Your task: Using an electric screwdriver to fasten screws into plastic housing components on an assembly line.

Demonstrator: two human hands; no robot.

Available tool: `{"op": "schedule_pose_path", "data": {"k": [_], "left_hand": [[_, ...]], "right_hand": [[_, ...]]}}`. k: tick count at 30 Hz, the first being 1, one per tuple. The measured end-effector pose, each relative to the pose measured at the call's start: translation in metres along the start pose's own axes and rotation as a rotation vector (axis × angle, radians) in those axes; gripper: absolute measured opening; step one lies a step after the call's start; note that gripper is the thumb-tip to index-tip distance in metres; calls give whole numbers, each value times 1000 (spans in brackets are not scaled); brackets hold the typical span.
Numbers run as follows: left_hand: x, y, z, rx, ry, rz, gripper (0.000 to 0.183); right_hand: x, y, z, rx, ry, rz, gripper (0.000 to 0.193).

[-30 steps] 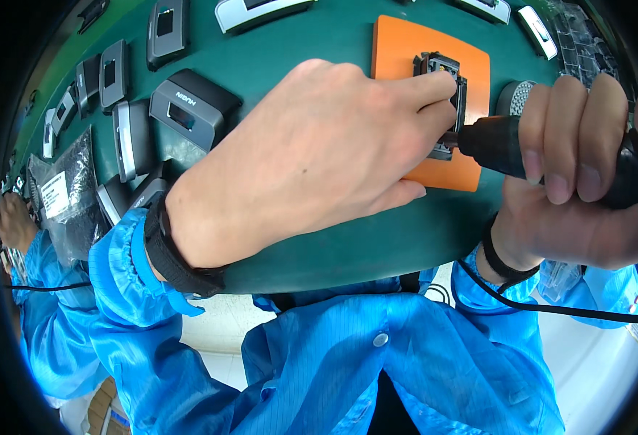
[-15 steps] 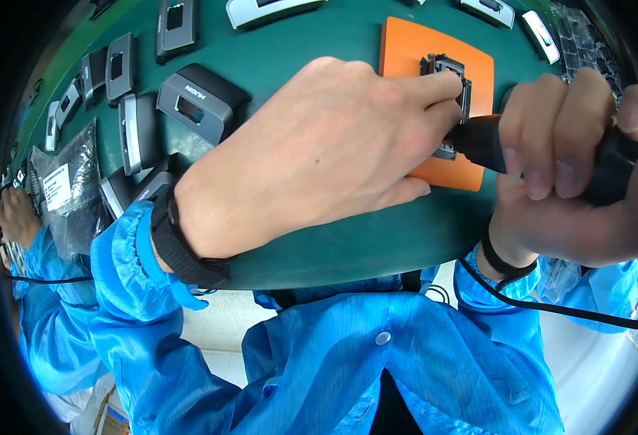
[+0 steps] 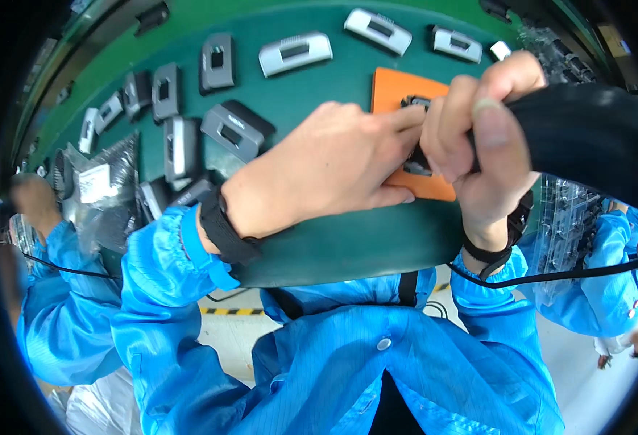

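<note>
On the orange pad [image 3: 388, 88] lies a small black mechanical assembly [image 3: 417, 165], mostly covered by my hands. My left hand [image 3: 326, 161] reaches in from the left, fingers closed on the assembly and thumb on the pad's near edge. Closed round a black electric screwdriver [image 3: 587, 134] is my right hand [image 3: 482, 138], directly over the right part of the pad. The tool's thick body tilts toward the camera and out to the right. Its tip is hidden behind my right fingers.
Several grey housings [image 3: 235, 134] and silver housings [image 3: 295, 54] stand on the green table [image 3: 319, 250]. A plastic bag [image 3: 105, 188] lies at left, beside a co-worker's hand [image 3: 36, 203]. Clear plastic trays [image 3: 565, 217] sit at right. A black cord [image 3: 565, 279] runs from my right wrist.
My right hand has moved left over the pad, and the screwdriver has swung from lying nearly sideways to a raised tilt. My left hand stays at the assembly; the whole view has shifted.
</note>
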State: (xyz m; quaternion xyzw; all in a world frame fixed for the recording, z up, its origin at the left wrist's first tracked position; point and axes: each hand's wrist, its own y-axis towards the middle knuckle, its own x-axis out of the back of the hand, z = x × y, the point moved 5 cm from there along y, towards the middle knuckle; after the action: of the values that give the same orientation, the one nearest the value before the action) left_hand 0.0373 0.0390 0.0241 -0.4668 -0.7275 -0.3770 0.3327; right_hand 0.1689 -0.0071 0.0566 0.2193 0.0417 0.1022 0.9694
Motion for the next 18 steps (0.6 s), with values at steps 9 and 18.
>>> {"op": "schedule_pose_path", "data": {"k": [9,18], "left_hand": [[-1,6,-17,-538,425,46,12],[118,65,87,256,54,-389,20]], "right_hand": [[33,-51,64,321,186,-641,20],[44,-95,68,257,173,-746,20]]}}
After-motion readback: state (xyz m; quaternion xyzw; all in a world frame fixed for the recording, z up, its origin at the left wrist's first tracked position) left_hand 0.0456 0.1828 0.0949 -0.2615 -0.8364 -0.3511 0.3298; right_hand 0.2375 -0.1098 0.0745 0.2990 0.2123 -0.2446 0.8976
